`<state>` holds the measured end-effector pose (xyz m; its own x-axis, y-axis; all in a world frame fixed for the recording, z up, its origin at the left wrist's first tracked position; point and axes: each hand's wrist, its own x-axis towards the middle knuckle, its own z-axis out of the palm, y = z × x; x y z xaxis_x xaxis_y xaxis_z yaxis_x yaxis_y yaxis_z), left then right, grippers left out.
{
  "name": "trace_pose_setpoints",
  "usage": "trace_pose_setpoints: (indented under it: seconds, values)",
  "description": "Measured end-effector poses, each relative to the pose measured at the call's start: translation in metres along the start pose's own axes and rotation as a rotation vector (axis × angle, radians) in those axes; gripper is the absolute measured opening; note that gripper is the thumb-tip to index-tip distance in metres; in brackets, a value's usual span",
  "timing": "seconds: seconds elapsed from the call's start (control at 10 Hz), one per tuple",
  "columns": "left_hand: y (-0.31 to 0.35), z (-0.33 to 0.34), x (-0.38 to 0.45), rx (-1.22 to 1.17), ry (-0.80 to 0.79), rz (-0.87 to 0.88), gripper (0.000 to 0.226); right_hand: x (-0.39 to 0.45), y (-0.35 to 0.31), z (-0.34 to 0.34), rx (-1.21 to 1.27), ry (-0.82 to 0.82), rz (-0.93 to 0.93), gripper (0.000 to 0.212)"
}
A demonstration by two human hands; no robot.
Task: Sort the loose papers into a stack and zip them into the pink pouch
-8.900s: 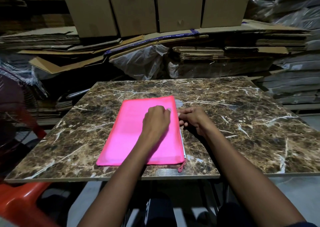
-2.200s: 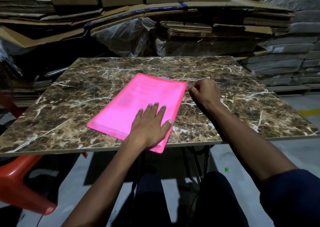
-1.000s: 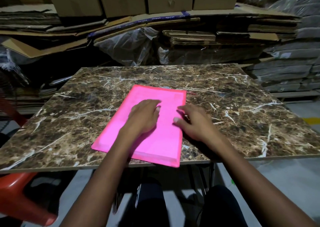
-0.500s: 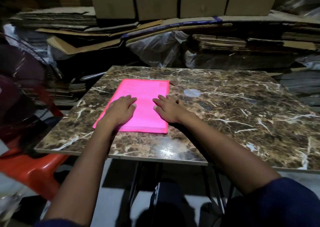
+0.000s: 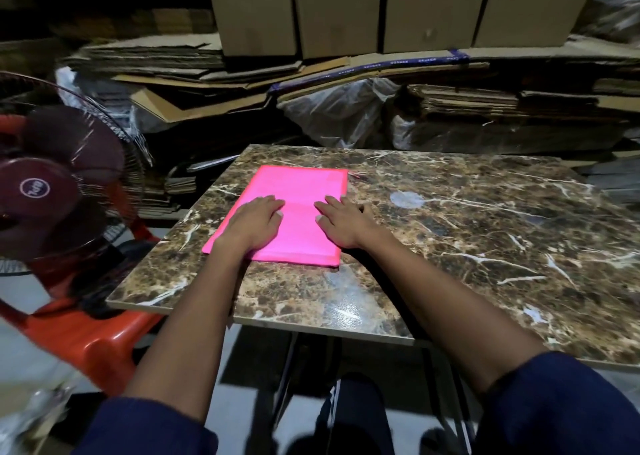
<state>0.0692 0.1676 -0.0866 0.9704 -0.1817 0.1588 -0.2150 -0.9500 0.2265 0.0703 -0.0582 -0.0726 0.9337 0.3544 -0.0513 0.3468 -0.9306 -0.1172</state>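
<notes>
Now the marble-topped desk is carrying the pink pouch near its left front corner, the pouch's long axis running away from the person. Both hands are lying flat with fingers spread on the pouch's near half, the left hand toward its left edge, the right hand overlapping its right edge. No loose papers are showing; presumably they are sitting inside, and the zip looks closed.

— Where's the pink pouch?
— Flat on the marble table, near its left side.
— And the hands?
— The left hand and right hand both lie on it, fingers straight.
</notes>
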Motion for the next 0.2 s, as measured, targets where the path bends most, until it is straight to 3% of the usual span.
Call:
trace_pose_setpoints:
  seconds: [0.2]
  values:
    - [0.031, -0.009, -0.018, -0.086, 0.165, 0.019, 0.032, -0.026, 0.012, 0.000, 0.147, 0.188, -0.068, 0.059]
